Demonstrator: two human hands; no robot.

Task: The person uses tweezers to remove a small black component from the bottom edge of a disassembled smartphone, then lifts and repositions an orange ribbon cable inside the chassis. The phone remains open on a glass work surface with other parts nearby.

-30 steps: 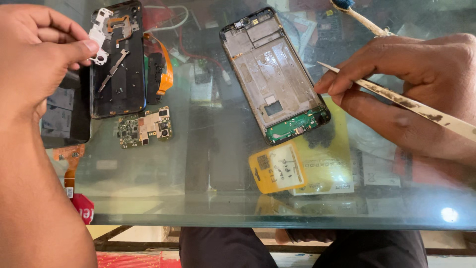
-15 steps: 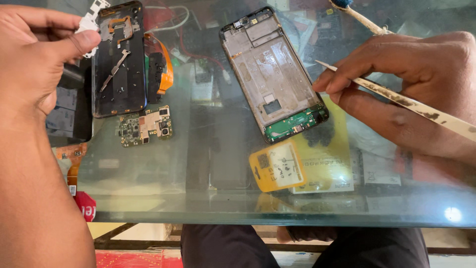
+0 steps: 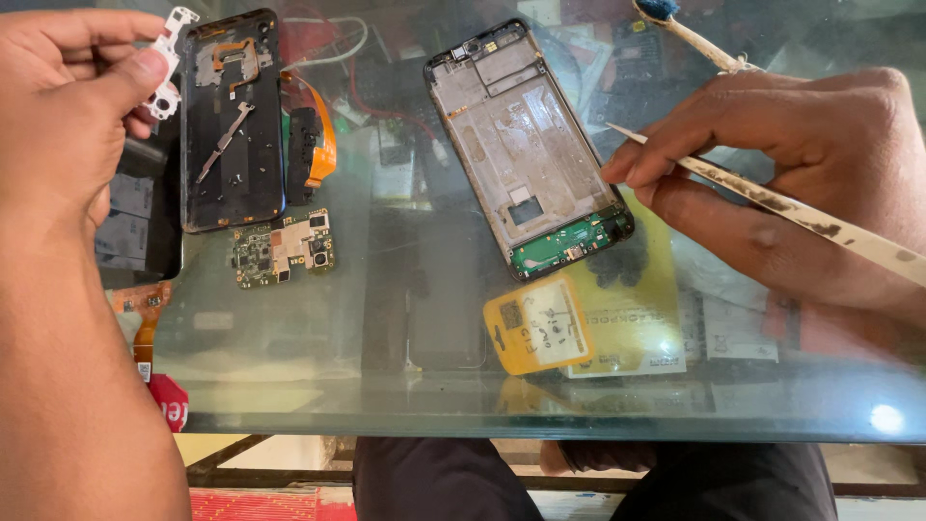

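**Asker:** Glass first, nearest the body. What lies on it?

**Watcher:** The clear glass surface (image 3: 405, 386) has its near edge at 6 o'clock, with dark-trousered knees (image 3: 579, 482) below it. Just beyond that edge, slightly right of centre, lies a yellow card with a white label (image 3: 538, 324). At 9 o'clock, beside the left forearm, an orange flex strip (image 3: 145, 314) shows at the surface's edge.

**Asker:** And farther out?

**Watcher:** Left of centre sits a small green-and-tan circuit board (image 3: 283, 248). Beyond it, toward 11 o'clock, lies a black phone back shell with metal brackets inside (image 3: 231, 121), an orange ribbon cable (image 3: 323, 140) just beside it on its right. Toward 1 o'clock a grey metal phone mid-frame with a green board at its lower end (image 3: 526, 145) lies tilted, well apart from the shell.

**Asker:** The hands?

**Watcher:** The left hand (image 3: 68, 106) at 10 o'clock has its fingers (image 3: 130, 77) pinched on a small white plastic bracket (image 3: 166, 60), lifted over the shell's left edge. The right hand (image 3: 801, 164) at 3 o'clock has fingers closed around a thin pale stained stick (image 3: 810, 217), its tip pointing at the mid-frame's right edge, near it; whether it touches, I cannot tell. A blue-tipped stick (image 3: 690, 34) lies beyond at 1 o'clock.
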